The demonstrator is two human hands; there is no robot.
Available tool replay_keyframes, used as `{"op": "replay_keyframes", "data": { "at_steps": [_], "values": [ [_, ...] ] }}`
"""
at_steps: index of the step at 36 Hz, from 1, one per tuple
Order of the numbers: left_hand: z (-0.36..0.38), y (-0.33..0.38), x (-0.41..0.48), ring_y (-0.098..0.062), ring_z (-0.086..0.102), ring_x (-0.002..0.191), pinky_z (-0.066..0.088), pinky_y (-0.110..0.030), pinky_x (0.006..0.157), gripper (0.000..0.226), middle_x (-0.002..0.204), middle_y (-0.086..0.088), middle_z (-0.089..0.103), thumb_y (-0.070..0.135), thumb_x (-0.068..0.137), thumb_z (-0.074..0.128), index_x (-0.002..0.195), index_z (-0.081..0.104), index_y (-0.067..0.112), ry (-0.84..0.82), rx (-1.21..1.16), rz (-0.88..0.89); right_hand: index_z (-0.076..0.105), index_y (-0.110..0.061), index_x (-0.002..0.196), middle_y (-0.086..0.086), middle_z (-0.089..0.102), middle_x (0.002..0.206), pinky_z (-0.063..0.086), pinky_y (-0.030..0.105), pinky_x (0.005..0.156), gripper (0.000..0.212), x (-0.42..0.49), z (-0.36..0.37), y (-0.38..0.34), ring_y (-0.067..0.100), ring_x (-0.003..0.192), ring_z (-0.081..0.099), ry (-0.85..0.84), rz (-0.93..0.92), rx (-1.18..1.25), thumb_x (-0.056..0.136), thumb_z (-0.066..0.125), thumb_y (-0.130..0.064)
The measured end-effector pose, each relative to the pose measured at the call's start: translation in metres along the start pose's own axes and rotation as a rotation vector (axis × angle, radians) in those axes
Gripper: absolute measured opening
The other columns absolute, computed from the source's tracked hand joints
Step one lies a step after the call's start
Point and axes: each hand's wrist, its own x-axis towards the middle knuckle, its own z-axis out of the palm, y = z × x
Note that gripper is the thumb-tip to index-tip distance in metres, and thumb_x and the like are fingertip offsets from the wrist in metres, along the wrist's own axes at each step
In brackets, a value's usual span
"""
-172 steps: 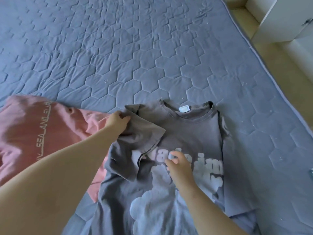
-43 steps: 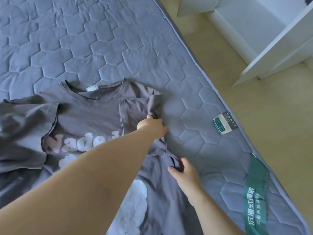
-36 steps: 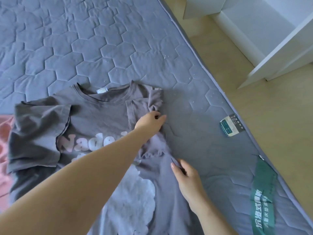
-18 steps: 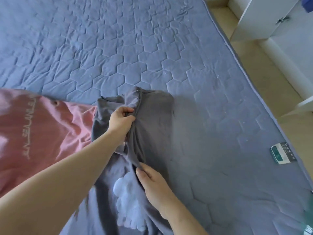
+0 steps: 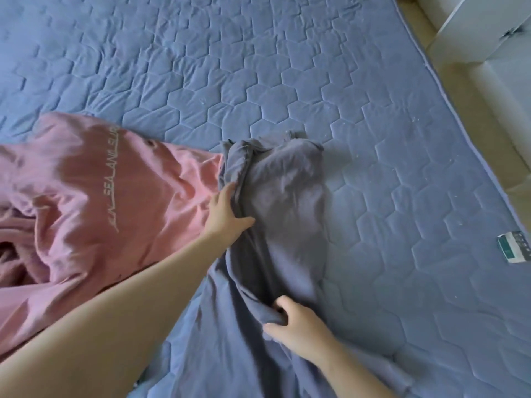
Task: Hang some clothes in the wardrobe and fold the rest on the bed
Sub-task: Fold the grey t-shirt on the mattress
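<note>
1. Compared with 0.5 s ago: grey T-shirt (image 5: 283, 202) now folded lengthwise with the plain back side up; white print, visible before near the lower hand, no longer seen.
2. Left hand (image 5: 227, 212) shifted from gripping a bunched fold to lying mostly flat, fingers extended, along the left folded edge of the grey T-shirt, partly over the pink garment (image 5: 94, 193).
3. Right hand (image 5: 298, 323) lower on the garment than before, fingers curled and pinching a ridge of grey fabric between thumb and fingers.
4. Camera view swung slightly left; small green-and-white tag (image 5: 514, 247) now at the right picture edge.
5. Location of grey T-shirt: on the bed (image 5: 287, 67), on the blue hexagon-quilted cover, left edge touching and overlapping the pink garment.
6. Long axis: running from the near edge of the view away from the person, tilted slightly right at the far end.
7. Far end: bunched, rounded, with a seam or collar edge visible at the upper left corner. Near end: spread wider, passing out of view under the forearms.
8. White wardrobe (image 5: 477, 27) at upper right, beyond the bed edge.
</note>
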Motion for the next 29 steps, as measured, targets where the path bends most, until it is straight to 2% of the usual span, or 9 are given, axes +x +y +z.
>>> {"op": "replay_keyframes", "data": {
  "at_steps": [3,7,10,14,18,21,23,26,29],
  "values": [
    [0.010,-0.009,-0.033,-0.023,0.042,0.118,0.033,-0.022,0.096,0.068,0.133,-0.010,0.035,0.011,0.077,0.071,0.136,0.040,0.025,-0.070,0.009,-0.047,0.046,-0.019,0.097,-0.003,0.059,0.112,0.036,0.033,0.082,0.032,-0.013,-0.003,0.009,0.025,0.113,0.052,0.015,0.042,-0.169,0.082,0.055,-0.046],
    [0.026,-0.030,-0.070,-0.018,0.051,0.101,0.042,-0.021,0.079,0.035,0.112,-0.005,0.053,0.018,0.081,0.066,0.115,0.059,0.023,-0.250,0.119,-0.151,0.027,-0.023,0.070,-0.003,0.057,0.101,0.030,0.035,0.080,0.034,-0.030,0.000,0.028,0.024,0.111,0.053,0.020,0.132,-0.337,0.082,0.051,-0.044],
    [0.034,-0.045,-0.093,-0.016,0.054,0.074,0.044,-0.019,0.057,0.008,0.084,-0.003,0.060,0.014,0.085,0.059,0.085,0.063,0.021,-0.361,-0.004,-0.278,0.023,-0.024,0.066,-0.002,0.058,0.103,0.031,0.036,0.087,0.037,-0.046,0.007,0.045,0.022,0.113,0.054,0.035,0.176,-0.456,0.085,0.050,-0.040],
    [0.032,-0.057,-0.110,-0.017,0.053,0.062,0.054,-0.029,0.061,0.031,0.072,-0.004,0.054,-0.002,0.085,0.040,0.069,0.056,0.019,-0.285,-0.150,-0.377,0.025,-0.021,0.065,0.000,0.052,0.083,0.034,0.032,0.069,0.032,-0.068,0.016,0.055,0.027,0.097,0.058,-0.015,0.171,-0.428,0.085,0.050,-0.028],
    [0.022,-0.068,-0.119,-0.018,0.050,0.067,0.055,-0.037,0.068,0.036,0.083,-0.007,0.052,-0.007,0.084,0.032,0.074,0.053,0.020,-0.107,-0.236,-0.362,0.032,-0.020,0.067,0.008,0.061,0.098,0.036,0.029,0.068,0.030,-0.084,0.037,0.038,0.027,0.103,0.059,-0.121,0.088,-0.273,0.083,0.056,-0.030],
    [0.011,-0.072,-0.135,-0.017,0.051,0.067,0.051,-0.032,0.057,0.030,0.093,-0.009,0.050,-0.006,0.089,0.036,0.097,0.050,0.020,-0.067,-0.385,-0.410,0.035,-0.020,0.076,0.011,0.059,0.113,0.035,0.026,0.072,0.023,-0.093,0.065,0.012,0.024,0.109,0.056,-0.221,0.012,-0.121,0.085,0.055,-0.026],
    [0.002,-0.076,-0.152,-0.016,0.056,0.073,0.051,-0.030,0.056,0.041,0.096,-0.007,0.054,0.000,0.091,0.049,0.118,0.038,0.028,-0.163,-0.495,-0.461,0.043,-0.020,0.098,0.011,0.055,0.122,0.038,0.027,0.078,0.016,-0.098,0.086,-0.004,0.024,0.112,0.054,-0.238,0.001,0.002,0.086,0.053,-0.023],
    [-0.005,-0.097,-0.175,-0.020,0.060,0.094,0.056,-0.036,0.066,0.065,0.118,-0.006,0.053,0.012,0.085,0.066,0.131,0.027,0.037,-0.328,-0.383,-0.561,0.022,-0.024,0.140,0.005,0.053,0.112,0.052,0.038,0.074,0.061,-0.101,0.123,-0.017,0.021,0.086,0.062,-0.342,0.073,0.330,0.086,0.051,-0.016],
    [-0.013,-0.115,-0.200,-0.018,0.062,0.081,0.052,-0.031,0.066,0.038,0.104,-0.008,0.060,0.005,0.089,0.056,0.120,0.044,0.022,-0.500,-0.205,-0.647,0.017,-0.029,0.144,0.003,0.055,0.109,0.055,0.031,0.060,0.072,-0.097,0.157,-0.018,0.011,0.069,0.059,-0.444,0.130,0.467,0.084,0.056,-0.018]
  ]
}}
